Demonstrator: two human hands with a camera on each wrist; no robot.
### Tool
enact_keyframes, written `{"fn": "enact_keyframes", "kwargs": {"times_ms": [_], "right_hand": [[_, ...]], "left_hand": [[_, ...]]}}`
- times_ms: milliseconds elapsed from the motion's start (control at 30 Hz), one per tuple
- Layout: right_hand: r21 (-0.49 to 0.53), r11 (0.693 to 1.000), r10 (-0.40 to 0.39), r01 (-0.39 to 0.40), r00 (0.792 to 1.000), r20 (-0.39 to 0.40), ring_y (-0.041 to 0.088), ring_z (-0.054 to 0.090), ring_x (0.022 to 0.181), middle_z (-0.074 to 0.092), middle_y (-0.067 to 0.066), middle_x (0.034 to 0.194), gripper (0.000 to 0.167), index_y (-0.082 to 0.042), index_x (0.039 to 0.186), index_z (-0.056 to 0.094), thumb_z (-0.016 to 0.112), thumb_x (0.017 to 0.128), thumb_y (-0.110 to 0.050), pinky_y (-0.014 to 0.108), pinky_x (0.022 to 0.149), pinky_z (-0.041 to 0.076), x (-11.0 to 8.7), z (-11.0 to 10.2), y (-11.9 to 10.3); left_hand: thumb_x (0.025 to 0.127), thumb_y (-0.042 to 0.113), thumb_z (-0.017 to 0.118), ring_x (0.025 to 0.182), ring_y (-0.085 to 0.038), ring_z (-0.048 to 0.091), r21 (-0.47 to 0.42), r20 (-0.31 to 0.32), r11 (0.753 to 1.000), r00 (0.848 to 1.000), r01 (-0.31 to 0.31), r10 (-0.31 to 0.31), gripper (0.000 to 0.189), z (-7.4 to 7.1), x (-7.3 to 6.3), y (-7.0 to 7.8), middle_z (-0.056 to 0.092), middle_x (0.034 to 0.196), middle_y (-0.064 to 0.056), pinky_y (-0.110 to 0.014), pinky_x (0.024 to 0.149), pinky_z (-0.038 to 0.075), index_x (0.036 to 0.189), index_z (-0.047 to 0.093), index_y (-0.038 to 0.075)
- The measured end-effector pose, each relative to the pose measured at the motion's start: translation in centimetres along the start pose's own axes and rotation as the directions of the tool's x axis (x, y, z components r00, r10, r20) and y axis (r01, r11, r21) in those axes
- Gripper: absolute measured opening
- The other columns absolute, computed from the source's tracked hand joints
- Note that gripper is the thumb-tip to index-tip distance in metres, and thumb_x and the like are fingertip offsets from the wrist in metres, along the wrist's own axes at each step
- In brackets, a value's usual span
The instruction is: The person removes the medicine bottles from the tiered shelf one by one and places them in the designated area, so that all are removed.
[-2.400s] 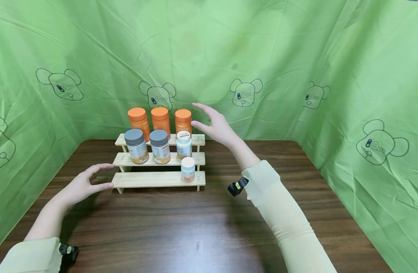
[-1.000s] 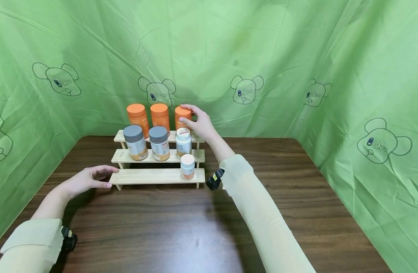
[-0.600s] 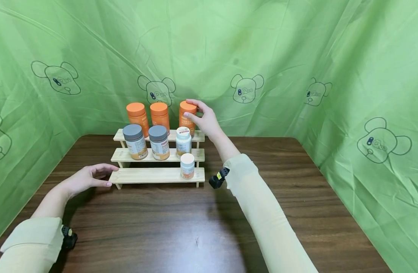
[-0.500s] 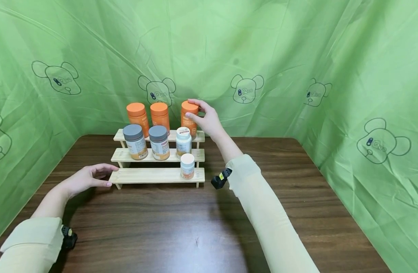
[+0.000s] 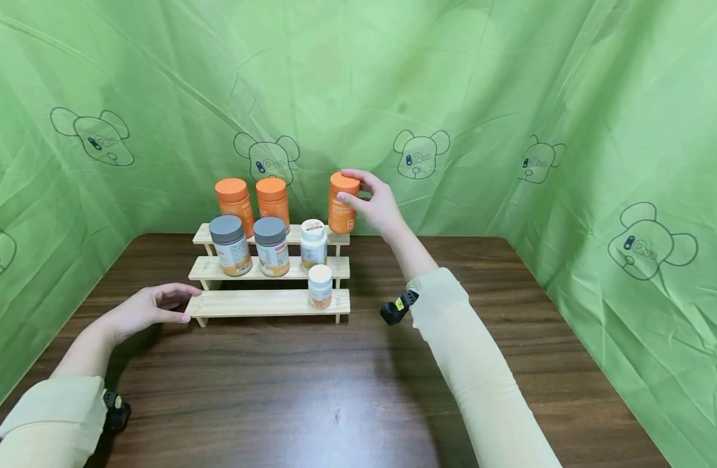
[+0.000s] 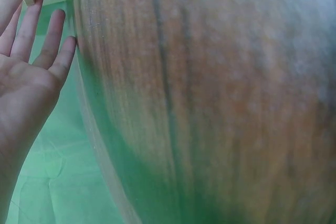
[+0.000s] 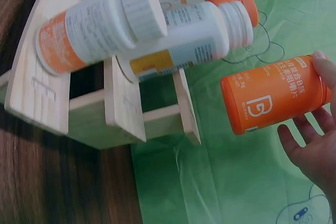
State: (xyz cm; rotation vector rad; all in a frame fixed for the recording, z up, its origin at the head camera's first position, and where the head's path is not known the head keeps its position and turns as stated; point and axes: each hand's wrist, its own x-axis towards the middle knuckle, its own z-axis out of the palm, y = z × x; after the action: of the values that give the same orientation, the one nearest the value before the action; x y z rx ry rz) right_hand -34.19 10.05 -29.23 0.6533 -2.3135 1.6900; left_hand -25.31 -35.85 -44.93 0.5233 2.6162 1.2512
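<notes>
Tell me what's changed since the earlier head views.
The right hand reached in, gripped the rightmost orange bottle, took it off the top of the wooden rack and carried it right. The left hand edged in to the rack's front left end. Unchanged on the rack: left orange bottle, middle orange bottle, left grey-capped jar, right grey-capped jar, larger white bottle, small white bottle.

Right hand (image 5: 377,205) | open earlier, now grips the rightmost orange bottle (image 5: 342,211) | bottle comes off top shelf (image 5: 296,234), hangs clear, farther right than before
</notes>
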Motion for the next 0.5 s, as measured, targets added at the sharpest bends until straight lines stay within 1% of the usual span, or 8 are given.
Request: {"fn": "enact_keyframes", "kwargs": {"times_ms": [100, 167, 367, 500], "right_hand": [[0.006, 1.000, 0.002, -0.002, 1.000, -0.007, 0.019, 0.053, 0.114, 0.059, 0.005, 0.126, 0.048, -0.018, 0.129, 0.057, 0.072, 0.085, -0.024, 0.039, 0.096, 0.044, -0.3, -0.9, 0.2], [0.003, 1.000, 0.008, -0.008, 1.000, -0.016, 0.018, 0.054, 0.113, 0.059, 0.004, 0.124, 0.047, -0.019, 0.129, 0.058, 0.072, 0.084, -0.024, 0.039, 0.096, 0.044, -0.5, -1.5, 0.6], [-0.006, 1.000, 0.016, -0.016, 0.999, -0.042, 0.015, 0.055, 0.108, 0.061, 0.002, 0.119, 0.046, -0.021, 0.126, 0.060, 0.074, 0.082, -0.024, 0.038, 0.092, 0.046, -1.0, -3.2, 1.8], [0.005, 1.000, 0.022, -0.022, 0.998, -0.053, 0.015, 0.055, 0.107, 0.062, 0.003, 0.117, 0.045, -0.019, 0.125, 0.061, 0.075, 0.082, -0.023, 0.037, 0.092, 0.046, -1.2, -4.1, 2.3]], "left_hand": [[0.081, 0.021, 0.074, 0.109, 0.011, 0.047, 0.001, 0.004, 1.000, 1.000, 0.000, 0.000, 0.053, 0.0, 0.1, 0.0, 0.054, 0.131, -0.009, -0.015, 0.087, 0.041, 0.130, 0.055, 0.011], [0.082, 0.021, 0.074, 0.109, 0.011, 0.047, 0.001, 0.008, 1.000, 1.000, 0.001, -0.001, 0.053, 0.0, 0.2, 0.0, 0.054, 0.131, -0.008, -0.014, 0.087, 0.041, 0.130, 0.055, 0.011], [0.081, 0.019, 0.074, 0.109, 0.010, 0.047, -0.031, 0.017, 1.000, 1.000, 0.004, -0.004, 0.055, 0.0, 0.2, -0.1, 0.056, 0.129, -0.001, -0.013, 0.088, 0.041, 0.131, 0.054, 0.008], [0.082, 0.021, 0.074, 0.110, 0.010, 0.047, -0.027, 0.007, 1.000, 1.000, 0.007, -0.006, 0.054, -0.1, 0.1, -0.1, 0.056, 0.129, 0.000, -0.012, 0.087, 0.041, 0.131, 0.054, 0.009]]}}
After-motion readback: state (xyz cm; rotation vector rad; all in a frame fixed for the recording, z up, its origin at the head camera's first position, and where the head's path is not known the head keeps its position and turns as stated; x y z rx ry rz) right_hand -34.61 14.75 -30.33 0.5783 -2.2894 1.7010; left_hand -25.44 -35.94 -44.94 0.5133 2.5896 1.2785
